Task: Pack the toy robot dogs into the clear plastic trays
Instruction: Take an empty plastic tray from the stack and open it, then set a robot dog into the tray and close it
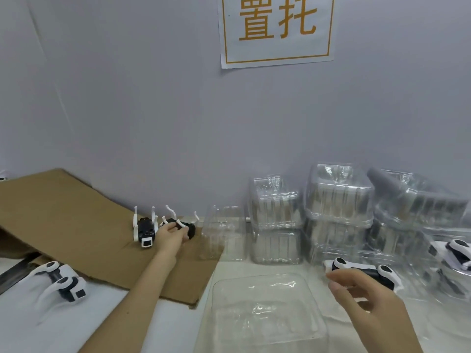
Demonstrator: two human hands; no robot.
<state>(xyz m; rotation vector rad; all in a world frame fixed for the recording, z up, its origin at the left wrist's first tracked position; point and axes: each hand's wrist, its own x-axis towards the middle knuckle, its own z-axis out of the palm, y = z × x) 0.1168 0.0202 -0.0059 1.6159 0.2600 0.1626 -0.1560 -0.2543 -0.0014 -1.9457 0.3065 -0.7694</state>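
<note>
Orange characters "置托" inside an orange border on the white paper sign (277, 30), wall-mounted.

Wall: You face a plain, pale grey wall (127, 98) that fills the upper part of your view; a faint seam slants down it at your left.
Sign: A white paper sign (276, 29) with an orange border and two large orange characters is stuck high on the wall, right of centre.
Bench: Your bench (174, 332) runs up to the wall and has a white surface.
Cardboard: A brown cardboard sheet (63, 220) covers the bench's left part.
Light: Soft and even, with only faint shadows.
</note>
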